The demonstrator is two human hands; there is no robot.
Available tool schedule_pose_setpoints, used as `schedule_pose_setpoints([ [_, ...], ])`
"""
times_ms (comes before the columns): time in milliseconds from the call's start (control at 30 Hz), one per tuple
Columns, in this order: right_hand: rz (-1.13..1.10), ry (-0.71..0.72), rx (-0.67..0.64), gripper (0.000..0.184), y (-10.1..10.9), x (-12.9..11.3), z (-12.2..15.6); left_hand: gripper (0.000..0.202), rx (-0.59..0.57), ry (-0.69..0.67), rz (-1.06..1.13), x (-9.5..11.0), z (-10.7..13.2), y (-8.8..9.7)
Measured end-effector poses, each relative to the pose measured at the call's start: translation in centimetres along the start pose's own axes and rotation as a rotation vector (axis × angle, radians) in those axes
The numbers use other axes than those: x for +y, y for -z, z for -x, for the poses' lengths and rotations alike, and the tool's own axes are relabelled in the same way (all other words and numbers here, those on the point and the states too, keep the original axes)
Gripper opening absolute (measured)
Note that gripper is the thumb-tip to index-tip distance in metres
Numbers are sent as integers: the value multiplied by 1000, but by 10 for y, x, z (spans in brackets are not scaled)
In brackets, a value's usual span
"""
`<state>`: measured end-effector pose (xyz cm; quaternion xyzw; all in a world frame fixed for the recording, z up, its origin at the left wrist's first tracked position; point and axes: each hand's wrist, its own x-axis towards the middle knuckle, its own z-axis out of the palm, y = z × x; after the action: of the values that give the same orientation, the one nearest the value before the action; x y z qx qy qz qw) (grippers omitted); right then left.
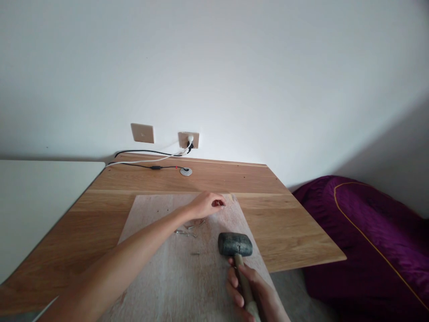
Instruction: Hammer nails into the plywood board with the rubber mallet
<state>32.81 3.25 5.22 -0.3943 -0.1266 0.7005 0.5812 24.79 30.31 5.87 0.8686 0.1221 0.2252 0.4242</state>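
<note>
My right hand [256,286] is wrapped round the wooden handle of a rubber mallet [235,244]. The black head of the mallet is over the right part of a pale, worn wooden board [181,281]. Near the board's far right corner, my left hand [205,205] is closed in a pinch on a small, thin nail [222,205], mostly hidden by the fingers. Several loose nails [182,232] lie on the board below my left wrist, and a single one lies closer to me.
The board rests on a wooden desktop [284,223]. Cables [147,165] run along its back to a wall socket [182,140], beside a cable grommet [186,171]. A white surface [43,210] adjoins at left. Purple fabric [321,223] covers something bulky at right.
</note>
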Motion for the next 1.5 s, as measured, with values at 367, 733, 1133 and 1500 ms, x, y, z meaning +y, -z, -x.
schedule_pose_setpoints([
  [367,384,331,360,58,-32,-65,7,22,1,-59,-133,5,2,1],
  [733,1012,436,423,49,-19,-137,-20,21,-13,-11,-119,5,1,1],
  [1133,1624,518,329,29,12,-119,-62,32,39,24,-142,4,3,-3],
  [1500,1678,531,355,33,13,-109,-70,31,69,11,-140,2,3,-5],
])
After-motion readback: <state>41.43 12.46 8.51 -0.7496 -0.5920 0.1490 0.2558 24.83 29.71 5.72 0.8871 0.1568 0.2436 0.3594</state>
